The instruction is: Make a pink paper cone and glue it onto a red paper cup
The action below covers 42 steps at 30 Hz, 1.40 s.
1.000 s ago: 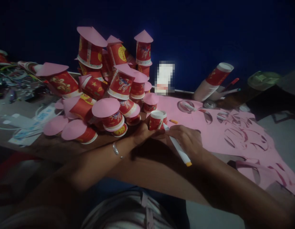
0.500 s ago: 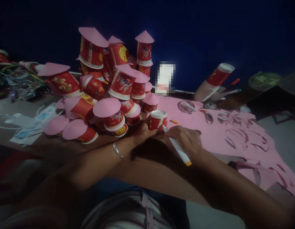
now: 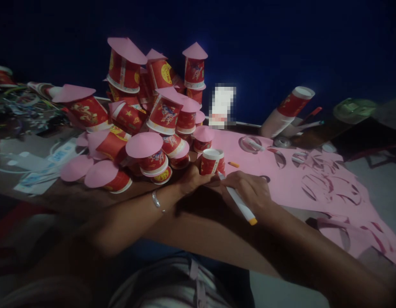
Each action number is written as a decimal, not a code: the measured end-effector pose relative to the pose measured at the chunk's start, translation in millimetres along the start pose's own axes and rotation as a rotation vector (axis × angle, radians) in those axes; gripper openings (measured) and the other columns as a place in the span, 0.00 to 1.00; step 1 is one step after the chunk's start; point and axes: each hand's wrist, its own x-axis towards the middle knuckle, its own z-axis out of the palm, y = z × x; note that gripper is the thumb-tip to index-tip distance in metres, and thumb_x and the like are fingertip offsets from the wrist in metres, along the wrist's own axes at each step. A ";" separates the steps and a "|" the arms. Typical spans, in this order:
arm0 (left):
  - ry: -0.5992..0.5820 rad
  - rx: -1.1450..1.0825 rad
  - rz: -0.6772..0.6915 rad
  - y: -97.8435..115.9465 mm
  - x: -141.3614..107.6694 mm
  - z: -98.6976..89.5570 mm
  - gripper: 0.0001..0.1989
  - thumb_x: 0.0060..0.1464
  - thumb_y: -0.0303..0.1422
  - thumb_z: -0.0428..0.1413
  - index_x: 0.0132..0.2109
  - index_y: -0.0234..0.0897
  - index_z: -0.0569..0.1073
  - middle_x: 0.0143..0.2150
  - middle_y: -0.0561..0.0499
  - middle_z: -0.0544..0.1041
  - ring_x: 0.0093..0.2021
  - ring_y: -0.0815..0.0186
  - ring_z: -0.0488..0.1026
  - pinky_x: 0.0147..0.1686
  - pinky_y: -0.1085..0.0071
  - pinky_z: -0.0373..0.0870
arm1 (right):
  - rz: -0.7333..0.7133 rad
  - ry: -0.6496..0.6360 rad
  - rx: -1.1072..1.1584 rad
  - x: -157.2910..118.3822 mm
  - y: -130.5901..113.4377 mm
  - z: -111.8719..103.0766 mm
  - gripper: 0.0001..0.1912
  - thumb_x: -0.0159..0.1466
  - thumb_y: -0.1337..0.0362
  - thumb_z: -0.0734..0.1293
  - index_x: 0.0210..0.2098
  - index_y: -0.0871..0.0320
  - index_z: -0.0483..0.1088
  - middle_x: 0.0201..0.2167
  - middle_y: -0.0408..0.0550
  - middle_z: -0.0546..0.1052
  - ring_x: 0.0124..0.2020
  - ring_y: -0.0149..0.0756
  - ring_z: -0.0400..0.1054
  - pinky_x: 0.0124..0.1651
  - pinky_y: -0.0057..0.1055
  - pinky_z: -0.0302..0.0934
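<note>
Left hand point(image 3: 190, 179) holds a red cup point(image 3: 211, 163), fingers partly hidden; right hand point(image 3: 249, 188) grips a white marker point(image 3: 240, 205), its tip hard to see.

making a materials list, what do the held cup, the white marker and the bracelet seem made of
Cup: probably smooth paper, going by its printed red wall and white rim. Marker: likely smooth plastic, given its even white barrel. Bracelet: apparently polished metal, from its silvery highlights.

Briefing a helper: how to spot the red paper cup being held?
Find the large pink paper sheet. By its left edge, the left hand holds the red paper cup. Its white top is bare, unlike neighbours under pink paper cones.
</note>
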 end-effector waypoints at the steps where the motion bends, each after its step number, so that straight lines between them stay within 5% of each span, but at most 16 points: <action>1: -0.001 0.006 0.001 0.1 0.0 -0.4 0.37 0.45 0.47 0.74 0.58 0.34 0.74 0.56 0.37 0.82 0.55 0.48 0.80 0.58 0.51 0.73 | -0.001 -0.002 0.003 -0.2 0.2 0.3 0.06 0.69 0.74 0.68 0.42 0.58 0.69 0.28 0.43 0.78 0.28 0.32 0.74 0.29 0.29 0.68; 17: 0.028 -0.050 -0.033 0.4 1.4 1.9 0.29 0.41 0.42 0.76 0.50 0.35 0.79 0.50 0.40 0.84 0.50 0.50 0.80 0.55 0.52 0.75 | 0.043 0.096 -0.012 -7.0 5.1 -1.1 0.10 0.71 0.72 0.69 0.50 0.56 0.71 0.31 0.44 0.77 0.28 0.33 0.73 0.29 0.30 0.68; 21: 0.001 -0.154 -0.033 0.2 1.3 4.0 0.28 0.43 0.40 0.76 0.50 0.36 0.80 0.50 0.42 0.84 0.52 0.50 0.80 0.59 0.50 0.73 | 0.142 0.087 -0.003 -19.7 15.0 8.1 0.15 0.72 0.71 0.67 0.57 0.54 0.70 0.28 0.41 0.73 0.25 0.33 0.67 0.27 0.31 0.62; 28: -0.069 -0.338 0.006 5.5 1.1 5.6 0.23 0.48 0.33 0.72 0.52 0.39 0.78 0.46 0.47 0.84 0.46 0.56 0.82 0.53 0.55 0.77 | 0.448 0.000 0.095 -28.7 23.8 27.5 0.15 0.74 0.60 0.65 0.59 0.49 0.65 0.39 0.46 0.76 0.31 0.38 0.74 0.30 0.34 0.68; 36: -0.067 -0.441 0.045 4.3 2.6 5.9 0.21 0.53 0.35 0.67 0.53 0.38 0.76 0.49 0.44 0.83 0.50 0.53 0.81 0.52 0.57 0.77 | 0.438 -0.075 0.197 -32.8 26.0 35.3 0.28 0.73 0.48 0.66 0.68 0.45 0.56 0.46 0.51 0.75 0.37 0.44 0.75 0.34 0.40 0.74; 42: -0.125 -0.265 0.033 3.5 0.5 2.0 0.27 0.51 0.34 0.71 0.57 0.39 0.75 0.51 0.44 0.82 0.50 0.54 0.79 0.51 0.58 0.75 | 0.423 -0.105 0.171 -36.8 27.5 38.3 0.32 0.72 0.45 0.66 0.70 0.48 0.54 0.46 0.52 0.75 0.37 0.46 0.75 0.35 0.42 0.74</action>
